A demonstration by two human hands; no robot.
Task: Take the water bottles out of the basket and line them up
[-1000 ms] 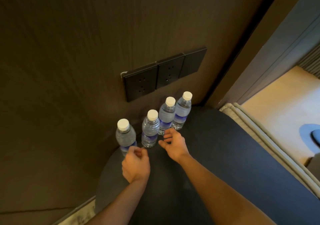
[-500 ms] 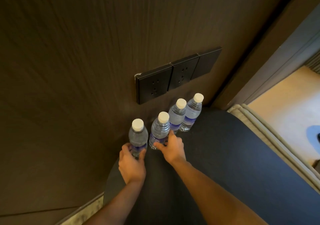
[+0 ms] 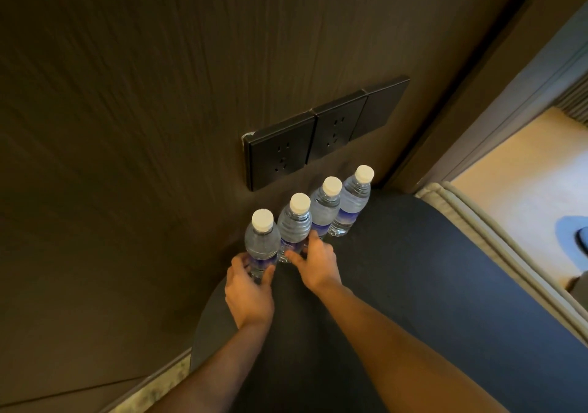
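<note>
Head view: four water bottles (image 3: 318,215) are seen upright in a diagonal row on the dark tabletop (image 3: 413,269), against the wall at centre frame. The nearest bottle (image 3: 261,242) is grasped low by the left hand (image 3: 249,288); the right hand (image 3: 315,261) is spread loosely against the second bottle (image 3: 294,226). No basket is visible. Final alignment is judged underway; a small nudge, then release, is called for.

Dark round table (image 3: 413,285) against wall. Four clear water bottles (image 3: 324,210) upright on it, white caps, blue labels, close-set row along far edge, running diagonally, neighbours nearly touching.
</note>
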